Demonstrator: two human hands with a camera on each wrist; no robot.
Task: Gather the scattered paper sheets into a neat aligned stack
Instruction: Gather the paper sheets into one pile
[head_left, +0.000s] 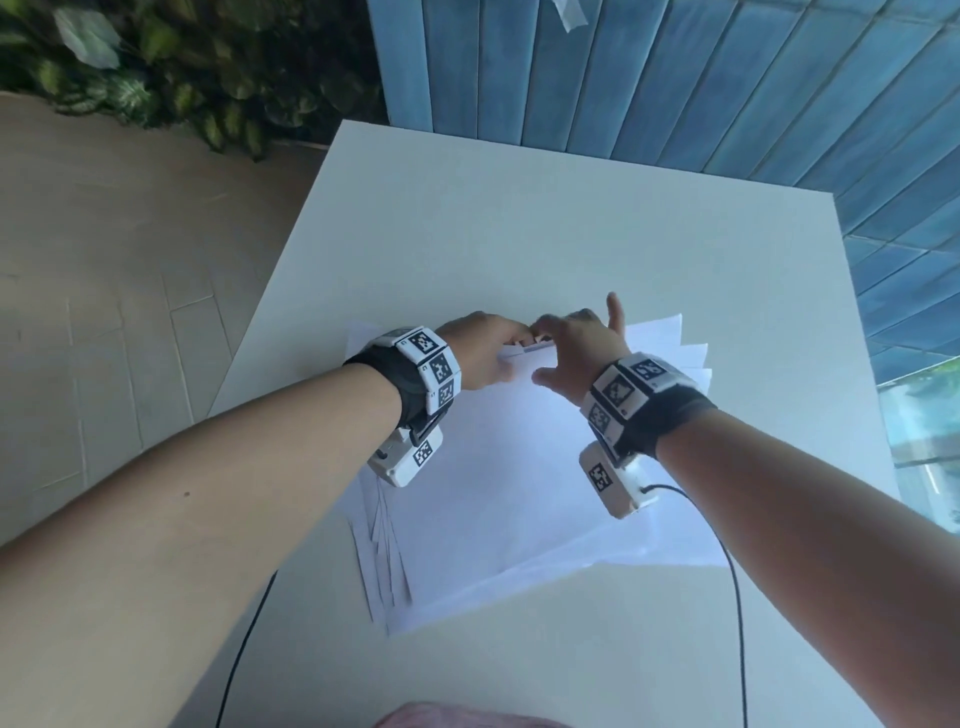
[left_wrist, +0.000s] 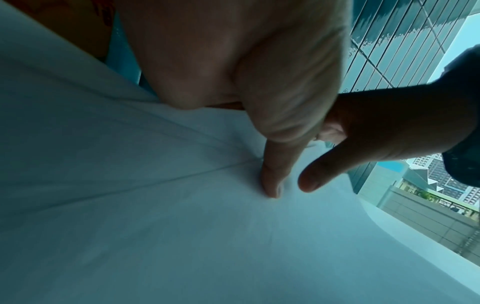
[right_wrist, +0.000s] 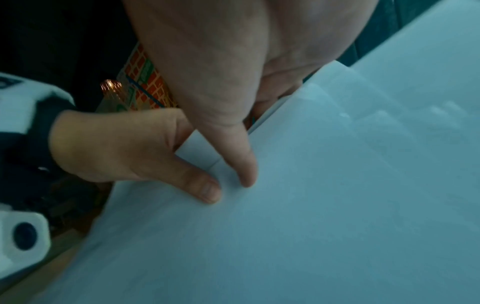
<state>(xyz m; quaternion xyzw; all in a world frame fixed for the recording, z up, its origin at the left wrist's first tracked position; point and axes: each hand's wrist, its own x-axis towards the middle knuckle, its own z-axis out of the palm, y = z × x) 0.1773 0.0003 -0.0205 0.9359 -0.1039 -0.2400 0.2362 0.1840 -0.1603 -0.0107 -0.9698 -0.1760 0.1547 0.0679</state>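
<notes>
Paper sheets (head_left: 524, 467) lie fanned in a loose pile at the middle of the white table (head_left: 519, 223), both hands at the pile's far edge.

The sheets look light, thin and floppy, likely to slide over each other, so the hold probably belongs at the edges, squeezing inward. Corners splay out at the pile's left near side and far right side. The table is bare beyond the pile and along its near side, giving room to square it; the table's left and right edges are close to the pile. The left hand (head_left: 480, 358) pinches the pile's far edge, thumb on top. The right hand (head_left: 576, 358) meets it there, thumb down on the top sheet, fingers partly spread; whether it grips is unclear.
</notes>
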